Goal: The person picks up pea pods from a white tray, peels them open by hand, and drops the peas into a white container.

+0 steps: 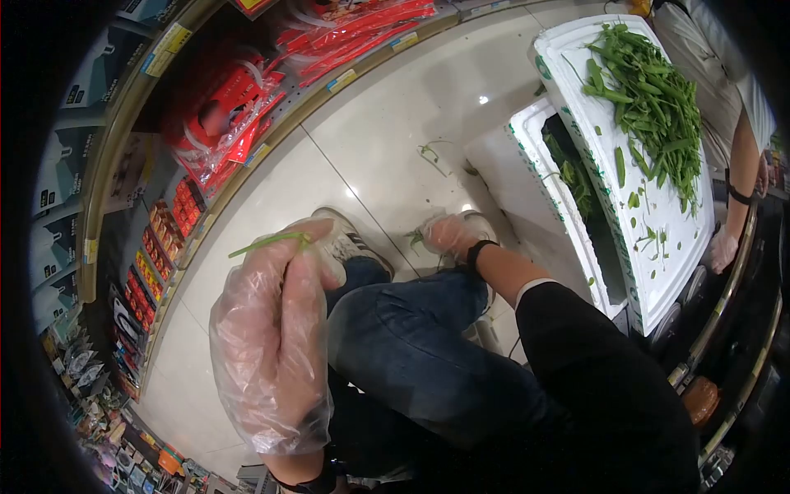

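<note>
My left hand [276, 329], in a clear plastic glove, is raised at the left of my knees and pinches a thin green stem [267, 243] between thumb and fingers. Lower down, close to the floor, my right hand [451, 236] wears the same kind of glove. Its fingers are closed on a small bit of greens [414, 239]. A heap of slender green leaves or pods [650, 99] lies on a white foam lid [671, 263] at the right. Under that lid stands a white foam box [535, 156] with more greens [576, 189] inside.
Loose green scraps [432, 155] lie on the tiled floor [321, 165]. Shelves with red packages [226, 115] and small boxes [152, 255] run along the left. Another person's arm [743, 156] with a gloved hand [723, 249] is beside the lid, near a shelf edge.
</note>
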Demonstrator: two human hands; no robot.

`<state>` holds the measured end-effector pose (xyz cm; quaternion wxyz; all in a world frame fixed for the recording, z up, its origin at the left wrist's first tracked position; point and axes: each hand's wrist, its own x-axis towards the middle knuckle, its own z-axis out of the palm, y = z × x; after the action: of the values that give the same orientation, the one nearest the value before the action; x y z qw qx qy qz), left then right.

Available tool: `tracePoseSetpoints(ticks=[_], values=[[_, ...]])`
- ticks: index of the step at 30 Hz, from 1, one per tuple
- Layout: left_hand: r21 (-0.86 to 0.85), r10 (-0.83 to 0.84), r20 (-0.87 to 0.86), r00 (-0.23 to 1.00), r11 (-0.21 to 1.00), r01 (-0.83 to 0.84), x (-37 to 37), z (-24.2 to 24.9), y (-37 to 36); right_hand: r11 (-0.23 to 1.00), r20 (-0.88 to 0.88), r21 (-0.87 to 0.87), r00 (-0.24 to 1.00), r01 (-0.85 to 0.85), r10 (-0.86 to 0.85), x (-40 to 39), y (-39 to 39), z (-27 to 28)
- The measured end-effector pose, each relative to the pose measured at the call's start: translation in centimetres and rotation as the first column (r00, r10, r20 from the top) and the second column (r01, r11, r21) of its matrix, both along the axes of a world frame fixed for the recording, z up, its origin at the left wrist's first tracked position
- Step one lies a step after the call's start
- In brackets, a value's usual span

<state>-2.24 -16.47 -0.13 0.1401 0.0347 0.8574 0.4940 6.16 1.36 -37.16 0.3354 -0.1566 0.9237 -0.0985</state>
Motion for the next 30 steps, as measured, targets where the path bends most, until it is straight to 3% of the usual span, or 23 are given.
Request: tracePoseSetpoints(ticks=[2, 4, 5, 8, 10, 11, 12, 13, 14, 15, 17, 19, 21, 22, 23, 25, 27, 28, 29, 30], values=[[0.014, 0.010, -0.006, 1.000, 1.000, -0.010, -0.1, 0.2, 0.4, 1.000, -0.050, 0.015, 0.999, -0.006, 0.006, 0.7, 0.3, -1.2], [0.040, 0.017, -0.011, 1.000, 0.999, -0.017, -0.1, 0.5, 0.7, 0.991, -0.167, -0.129, 0.984, 0.045, -0.067, 1.1, 1.1, 2.1], [0.029, -0.006, -0.036, 0.999, 1.000, 0.007, -0.2, 0.7, 0.9, 0.993, -0.170, -0.107, 0.983, 0.053, -0.071, 1.3, 1.5, 3.9], [0.070, -0.118, -0.066, 0.991, 0.990, 0.123, -0.5, 1.2, 2.3, 0.928, -0.216, -0.154, 0.905, 0.340, -0.367, 2.6, 3.7, 12.7], [0.089, -0.202, -0.083, 0.976, 0.974, 0.209, -0.4, 1.3, 3.2, 0.780, -0.225, -0.205, 0.747, 0.591, -0.625, 4.7, 5.0, 18.8], [0.109, -0.241, -0.114, 0.964, 0.961, 0.253, -0.1, 1.1, 3.7, 0.787, -0.433, -0.268, 0.659, 0.556, -0.614, 7.2, 6.8, 20.5], [0.125, -0.279, -0.147, 0.949, 0.947, 0.297, 0.2, 1.0, 4.2, 0.614, -0.292, -0.317, 0.542, 0.722, -0.788, 7.4, 7.8, 25.4], [0.138, -0.289, -0.166, 0.943, 0.940, 0.312, 0.6, 1.2, 4.6, 0.596, -0.379, -0.182, 0.504, 0.782, -0.776, 9.2, 10.0, 26.9], [0.085, -0.353, -0.158, 0.922, 0.926, 0.369, 1.0, 1.5, 5.0, 0.618, -0.613, -0.252, 0.371, 0.745, -0.698, 11.3, 12.2, 27.3], [0.029, -0.415, -0.147, 0.898, 0.906, 0.423, 1.4, 1.6, 5.3, 0.480, -0.584, -0.133, 0.323, 0.867, -0.745, 11.8, 13.7, 29.5], [0.024, -0.482, -0.224, 0.847, 0.866, 0.500, 1.8, 1.1, 5.5, 0.383, -0.609, -0.091, 0.253, 0.919, -0.752, 14.0, 18.6, 30.2], [0.000, -0.570, 0.013, 0.822, 0.822, 0.570, 2.5, 1.8, 5.8, 0.426, -0.657, -0.032, 0.302, 0.904, -0.691, 15.6, 23.7, 28.0], [0.050, -0.598, -0.122, 0.792, 0.793, 0.607, 2.6, 0.4, 5.5, 0.523, -0.673, 0.190, 0.498, 0.831, -0.547, 15.9, 25.9, 27.7], [0.033, -0.630, -0.092, 0.771, 0.772, 0.635, 2.5, 0.1, 5.4, 0.432, -0.684, 0.231, 0.461, 0.872, -0.565, 14.5, 24.3, 30.3], [0.016, -0.659, -0.059, 0.750, 0.751, 0.661, 2.2, -0.1, 5.3, 0.435, -0.697, 0.223, 0.455, 0.872, -0.555, 13.5, 23.6, 32.2], [-0.011, -0.686, -0.120, 0.718, 0.724, 0.690, 2.0, 0.1, 5.4, 0.642, -0.822, 0.056, 0.401, 0.764, -0.405, 11.9, 22.2, 35.6], [-0.112, -0.716, -0.234, 0.658, 0.692, 0.713, 2.0, 1.0, 5.5, 0.808, -0.810, -0.182, 0.381, 0.561, -0.446, 8.6, 16.8, 40.8], [-0.121, -0.714, -0.247, 0.655, 0.693, 0.711, 2.0, 0.7, 5.4, 0.868, -0.776, -0.287, 0.433, 0.405, -0.459, 7.0, 14.4, 42.0], [-0.033, -0.679, -0.250, 0.690, 0.718, 0.695, 1.8, 0.1, 5.5, 0.890, -0.748, -0.390, 0.483, 0.237, -0.456, 5.2, 12.1, 43.1], [0.053, -0.644, -0.253, 0.722, 0.736, 0.675, 1.4, -0.3, 5.6, 0.919, -0.763, -0.360, 0.516, 0.160, -0.389, 3.6, 9.3, 44.1]])
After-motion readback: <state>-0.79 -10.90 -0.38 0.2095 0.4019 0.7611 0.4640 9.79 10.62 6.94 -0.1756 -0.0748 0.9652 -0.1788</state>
